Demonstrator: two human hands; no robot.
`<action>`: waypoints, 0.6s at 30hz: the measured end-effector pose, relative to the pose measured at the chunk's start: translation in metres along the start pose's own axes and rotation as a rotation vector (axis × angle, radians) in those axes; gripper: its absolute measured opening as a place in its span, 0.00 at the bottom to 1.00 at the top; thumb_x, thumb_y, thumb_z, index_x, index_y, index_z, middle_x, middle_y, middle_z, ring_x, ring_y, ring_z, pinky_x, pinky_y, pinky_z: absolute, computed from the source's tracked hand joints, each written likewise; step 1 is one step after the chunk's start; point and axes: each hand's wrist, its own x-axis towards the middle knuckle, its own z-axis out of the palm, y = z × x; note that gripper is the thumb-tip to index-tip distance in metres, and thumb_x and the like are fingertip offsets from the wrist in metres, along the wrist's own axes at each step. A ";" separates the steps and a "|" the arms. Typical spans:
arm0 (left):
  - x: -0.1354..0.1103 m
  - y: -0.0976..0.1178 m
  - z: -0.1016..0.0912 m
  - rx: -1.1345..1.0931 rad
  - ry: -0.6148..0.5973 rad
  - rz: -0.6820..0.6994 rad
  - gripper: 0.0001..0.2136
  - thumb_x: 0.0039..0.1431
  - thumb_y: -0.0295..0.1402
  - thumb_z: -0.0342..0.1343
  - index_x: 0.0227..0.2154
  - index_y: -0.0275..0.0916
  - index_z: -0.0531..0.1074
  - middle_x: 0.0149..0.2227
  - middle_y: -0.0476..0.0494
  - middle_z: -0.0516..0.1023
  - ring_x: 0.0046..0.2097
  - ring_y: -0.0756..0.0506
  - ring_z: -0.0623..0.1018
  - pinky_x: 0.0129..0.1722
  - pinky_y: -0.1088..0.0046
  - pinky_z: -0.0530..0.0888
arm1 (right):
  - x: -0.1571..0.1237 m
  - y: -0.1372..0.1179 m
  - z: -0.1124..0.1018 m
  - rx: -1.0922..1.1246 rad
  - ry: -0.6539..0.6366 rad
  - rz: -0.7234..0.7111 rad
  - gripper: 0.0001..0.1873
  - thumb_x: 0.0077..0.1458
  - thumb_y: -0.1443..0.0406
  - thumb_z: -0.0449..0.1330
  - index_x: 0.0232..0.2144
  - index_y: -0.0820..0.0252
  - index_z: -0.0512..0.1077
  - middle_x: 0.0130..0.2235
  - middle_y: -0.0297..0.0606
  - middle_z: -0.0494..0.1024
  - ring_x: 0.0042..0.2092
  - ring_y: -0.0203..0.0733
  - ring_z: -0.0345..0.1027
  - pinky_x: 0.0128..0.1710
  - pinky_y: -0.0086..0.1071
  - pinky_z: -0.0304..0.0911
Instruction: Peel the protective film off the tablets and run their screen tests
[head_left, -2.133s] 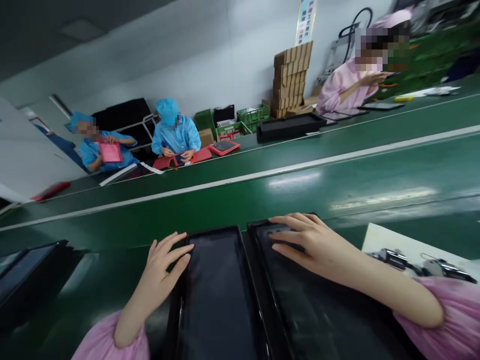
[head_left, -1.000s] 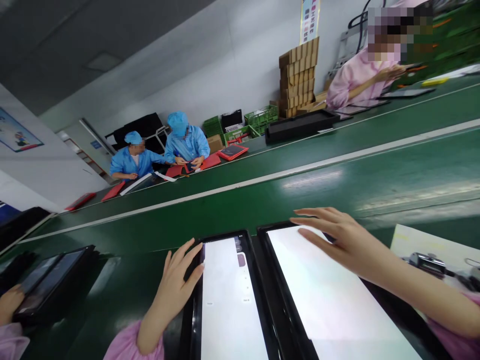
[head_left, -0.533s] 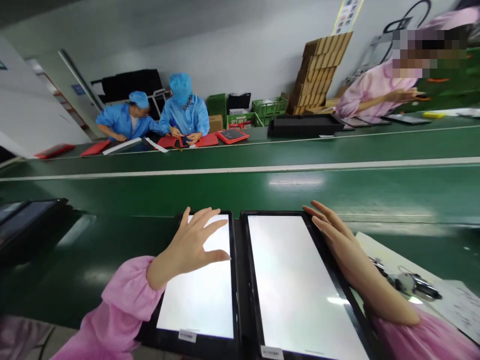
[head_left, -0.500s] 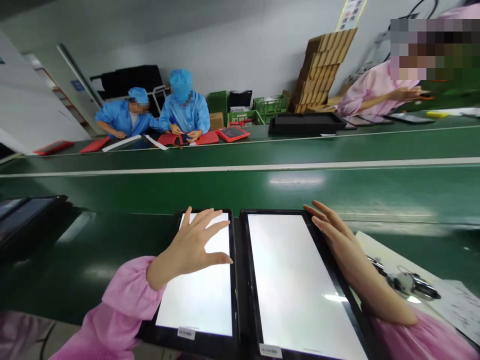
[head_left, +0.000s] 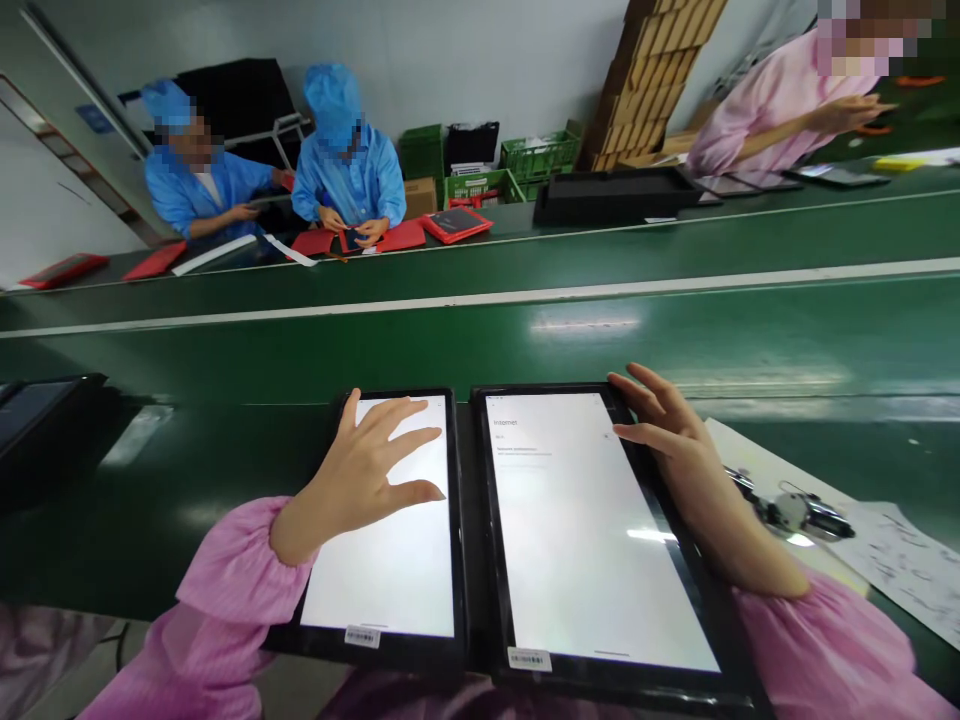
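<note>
Two lit tablets [head_left: 577, 540] are laid edge to edge on the green worktop [head_left: 675, 340]; the left hand [head_left: 360, 470] and right hand [head_left: 675, 450] are spread wide, nothing held in either grip.

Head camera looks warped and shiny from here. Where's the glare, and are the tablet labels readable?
Head view: a pale glare patch sits on the green conveyor belt, with a fainter streak on the right tablet's screen; the wide lens bends the belt's edges and stretches the tablets near the bottom; the barcode labels show bars, but their digits are too small to read.
</note>
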 end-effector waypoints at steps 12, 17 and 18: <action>-0.001 -0.006 -0.005 -0.104 0.309 -0.033 0.22 0.72 0.55 0.51 0.54 0.45 0.77 0.57 0.41 0.82 0.61 0.37 0.79 0.75 0.42 0.51 | 0.000 -0.004 0.007 0.024 0.001 -0.043 0.45 0.45 0.61 0.70 0.65 0.41 0.63 0.70 0.38 0.67 0.74 0.57 0.53 0.71 0.53 0.59; -0.054 -0.020 -0.019 -0.282 0.402 -0.407 0.20 0.68 0.52 0.59 0.55 0.46 0.77 0.61 0.40 0.79 0.63 0.35 0.77 0.71 0.47 0.66 | -0.040 0.001 -0.019 0.043 0.045 0.086 0.36 0.55 0.50 0.68 0.65 0.35 0.66 0.69 0.31 0.68 0.72 0.59 0.58 0.72 0.57 0.59; -0.073 -0.022 -0.018 -0.390 0.377 -0.523 0.23 0.66 0.55 0.60 0.57 0.47 0.76 0.64 0.40 0.76 0.66 0.33 0.75 0.70 0.48 0.68 | -0.055 0.010 -0.030 -0.010 0.043 0.118 0.35 0.57 0.47 0.67 0.66 0.33 0.67 0.70 0.30 0.68 0.72 0.61 0.59 0.71 0.58 0.60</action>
